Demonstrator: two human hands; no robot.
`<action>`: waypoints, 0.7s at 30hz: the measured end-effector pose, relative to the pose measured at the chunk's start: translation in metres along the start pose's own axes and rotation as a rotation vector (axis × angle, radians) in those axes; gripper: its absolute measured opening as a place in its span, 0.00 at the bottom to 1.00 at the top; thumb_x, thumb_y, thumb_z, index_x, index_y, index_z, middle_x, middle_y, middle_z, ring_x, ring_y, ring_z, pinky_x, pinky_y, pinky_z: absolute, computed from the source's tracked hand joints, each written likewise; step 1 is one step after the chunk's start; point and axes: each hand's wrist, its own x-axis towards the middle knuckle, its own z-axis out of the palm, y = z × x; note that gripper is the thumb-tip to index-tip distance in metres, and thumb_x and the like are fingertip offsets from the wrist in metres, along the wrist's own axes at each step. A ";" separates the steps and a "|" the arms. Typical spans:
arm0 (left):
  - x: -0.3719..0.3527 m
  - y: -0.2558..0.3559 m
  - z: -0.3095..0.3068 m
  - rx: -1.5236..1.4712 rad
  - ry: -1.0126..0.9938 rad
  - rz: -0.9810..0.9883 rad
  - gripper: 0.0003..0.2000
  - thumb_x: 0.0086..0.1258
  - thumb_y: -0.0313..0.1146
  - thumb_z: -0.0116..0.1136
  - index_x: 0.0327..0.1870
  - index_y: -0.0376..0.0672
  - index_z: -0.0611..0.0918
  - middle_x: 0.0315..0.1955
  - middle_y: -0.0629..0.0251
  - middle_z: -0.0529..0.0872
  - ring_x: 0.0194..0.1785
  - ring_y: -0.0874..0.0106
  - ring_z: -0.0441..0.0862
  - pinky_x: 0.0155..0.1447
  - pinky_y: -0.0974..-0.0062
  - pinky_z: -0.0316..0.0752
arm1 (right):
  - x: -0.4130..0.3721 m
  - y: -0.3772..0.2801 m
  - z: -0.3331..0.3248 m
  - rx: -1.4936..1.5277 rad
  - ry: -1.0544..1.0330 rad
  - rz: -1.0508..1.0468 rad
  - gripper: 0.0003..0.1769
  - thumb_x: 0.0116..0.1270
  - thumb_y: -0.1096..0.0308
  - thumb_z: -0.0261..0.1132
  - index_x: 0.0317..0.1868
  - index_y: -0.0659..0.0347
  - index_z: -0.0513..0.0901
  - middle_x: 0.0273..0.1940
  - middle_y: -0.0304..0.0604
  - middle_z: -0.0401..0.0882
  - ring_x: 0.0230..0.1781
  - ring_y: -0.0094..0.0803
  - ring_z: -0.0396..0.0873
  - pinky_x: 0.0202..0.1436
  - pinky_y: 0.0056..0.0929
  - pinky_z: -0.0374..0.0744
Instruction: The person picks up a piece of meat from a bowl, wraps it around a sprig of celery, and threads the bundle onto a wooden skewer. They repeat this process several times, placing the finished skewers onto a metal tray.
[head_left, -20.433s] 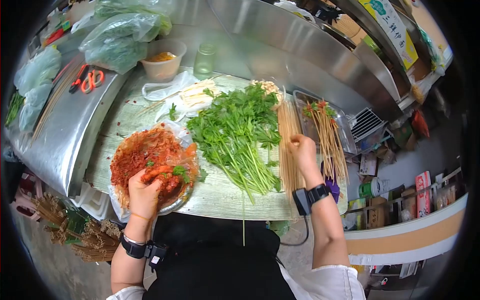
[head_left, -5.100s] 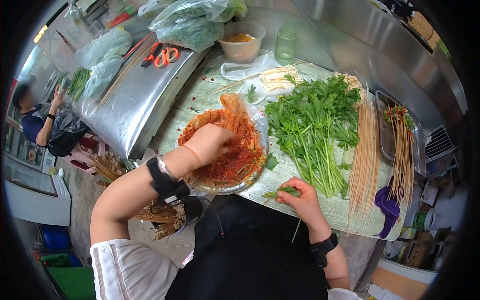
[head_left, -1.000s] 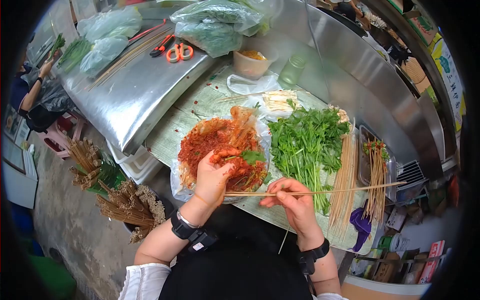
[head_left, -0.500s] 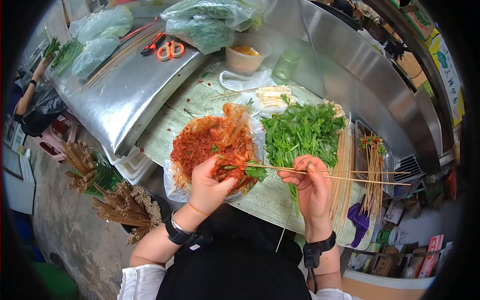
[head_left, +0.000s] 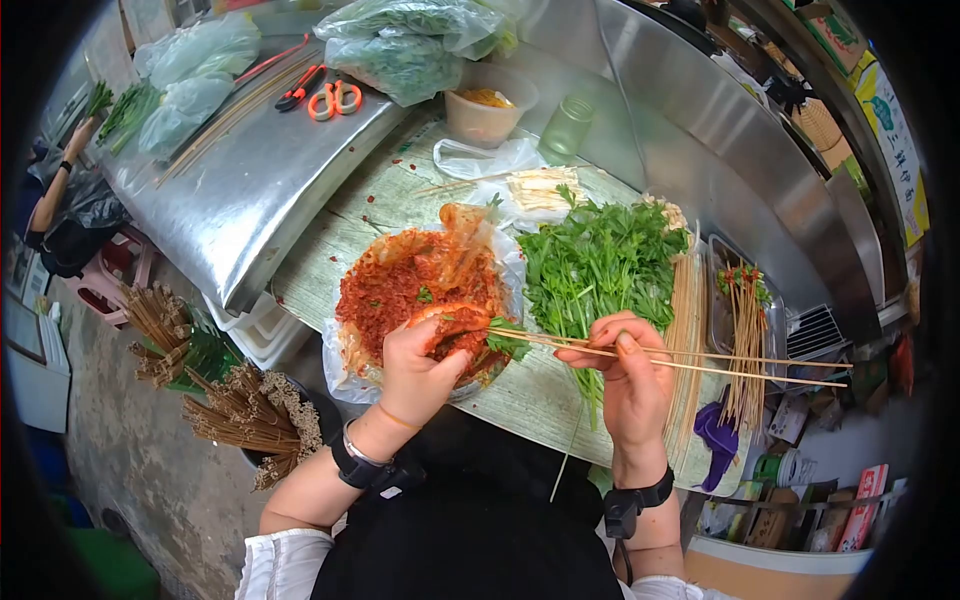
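At the far left, off the table, another person's arm [head_left: 55, 195] shows beside a dark bag, and bundles of used sticks [head_left: 225, 400] stand on the floor. A steel counter [head_left: 250, 190] butts against the table's left edge; it carries bagged greens [head_left: 190, 85] and orange-handled scissors [head_left: 325, 97].

On the wood-grain table [head_left: 400, 195], near its front edge, sits a plastic-lined bowl [head_left: 350, 365] full of red, chilli-coated meat. The left hand [head_left: 420, 365] rests on the bowl's near right rim, its fingers closed around a piece of red meat [head_left: 452, 322] with a green sprig [head_left: 508, 342] pressed against it. The tips of two bamboo skewers [head_left: 720, 363] meet that piece; they run rightward across the table, almost level, and out past its right edge. The right hand [head_left: 625, 365] pinches them between thumb and fingertips, just right of the meat and over the front edge of the table.

Behind the hands lies a heap of leafy greens [head_left: 600, 255], stems toward the front edge. At the back edge stand a plastic tub [head_left: 488, 100] and a glass jar [head_left: 567, 125], with pale strips on a clear bag [head_left: 540, 188] in front of them. Right of the greens lies a row of bare sticks [head_left: 687, 320], then a tray [head_left: 722, 300] of loaded sticks at the right edge, and a purple cloth [head_left: 715, 435] at the front right corner.
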 end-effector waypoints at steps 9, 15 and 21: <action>-0.001 -0.003 0.002 0.016 -0.004 -0.016 0.15 0.51 0.17 0.53 0.42 0.32 0.80 0.38 0.61 0.84 0.42 0.74 0.81 0.49 0.78 0.73 | -0.002 0.004 -0.001 -0.071 -0.060 -0.016 0.13 0.69 0.66 0.50 0.34 0.70 0.74 0.37 0.45 0.69 0.36 0.41 0.82 0.39 0.29 0.81; 0.000 -0.005 0.006 -0.538 0.001 -0.335 0.16 0.54 0.14 0.50 0.45 0.31 0.79 0.40 0.60 0.83 0.43 0.74 0.80 0.48 0.76 0.76 | -0.004 0.002 0.002 -0.179 -0.072 -0.088 0.13 0.69 0.68 0.50 0.34 0.70 0.74 0.36 0.45 0.69 0.36 0.39 0.81 0.40 0.28 0.80; 0.001 -0.013 0.005 -0.727 0.035 -0.508 0.13 0.58 0.15 0.49 0.46 0.30 0.77 0.40 0.58 0.82 0.40 0.70 0.82 0.46 0.72 0.79 | -0.001 0.007 -0.010 -0.526 -0.185 -0.254 0.11 0.68 0.69 0.52 0.35 0.71 0.75 0.39 0.47 0.72 0.36 0.37 0.81 0.42 0.29 0.78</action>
